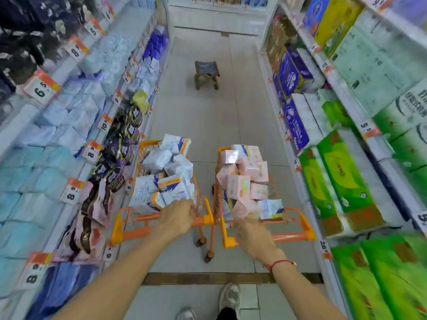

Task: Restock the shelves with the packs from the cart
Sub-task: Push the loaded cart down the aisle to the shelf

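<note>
Restocking looks barely begun — both carts are heaped: left cart (161, 218) with white packs (166, 179), right cart (268, 229) with pink packs (245, 179). Left hand (176, 218) and right hand (254, 236) reach over the handles (grip blurred, cannot tell).

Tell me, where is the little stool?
In the head view, the little stool stands alone on the aisle floor, straight ahead beyond the two orange carts, about midway between the left and right shelves.
</note>
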The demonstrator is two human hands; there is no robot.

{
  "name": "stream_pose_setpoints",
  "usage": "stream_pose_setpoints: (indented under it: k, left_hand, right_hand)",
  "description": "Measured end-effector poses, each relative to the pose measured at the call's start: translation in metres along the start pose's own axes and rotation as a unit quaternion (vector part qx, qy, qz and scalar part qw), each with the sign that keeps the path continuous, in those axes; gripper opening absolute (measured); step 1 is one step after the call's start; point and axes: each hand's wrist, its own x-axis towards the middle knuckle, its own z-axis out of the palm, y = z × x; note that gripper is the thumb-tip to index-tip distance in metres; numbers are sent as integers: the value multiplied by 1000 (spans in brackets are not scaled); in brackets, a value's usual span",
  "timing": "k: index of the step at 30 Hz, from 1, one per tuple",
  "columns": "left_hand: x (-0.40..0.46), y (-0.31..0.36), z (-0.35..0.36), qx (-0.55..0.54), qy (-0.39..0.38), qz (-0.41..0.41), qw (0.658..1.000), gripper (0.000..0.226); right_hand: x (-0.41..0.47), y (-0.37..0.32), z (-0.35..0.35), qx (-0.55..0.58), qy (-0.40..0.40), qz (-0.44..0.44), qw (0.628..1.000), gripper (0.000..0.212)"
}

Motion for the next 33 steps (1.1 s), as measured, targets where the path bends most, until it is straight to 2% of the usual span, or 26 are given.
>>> stream_pose_setpoints:
  k: [5,7,10,11,12,13,15,21,29,33]
  left_hand:
    - [15,-30,67,22,-12,-41,999,36]
    - [18,-39,87,0,-3,-49,999,39]
    - [31,-46,96,13,-43,-70,996,56]
    - [35,-47,99,12,-57,-86,995,63]
    - [38,-47,101,3,-47,-101,994,69]
    - [41,-47,104,-7,-18,-117,993,73]
    - [44,-46,108,-10,51,-130,990,73]
    - [46,-50,117,-27,137,-113,984,72]
    - [76,-59,98,-22,79,-112,990,90]
    - [101,-48,87,-28,51,-103,993,72]
  right_hand:
    - [13,42,58,-91,-51,69,992,78]
    - [17,50,72,-94,-60,74,991,82]
    - [28,58,76,-83,-65,61,993,109]
    - [33,60,74,-69,-73,59,993,105]
    - [37,61,71,-48,-80,61,994,90]
    - [43,62,68,-22,-92,73,993,72]
    - [53,62,66,14,-104,85,991,59]
    - [69,68,62,-5,-87,78,993,58]
    - [113,87,37,-21,-75,40,996,58]
    - [141,99,23,-23,-72,24,997,60]
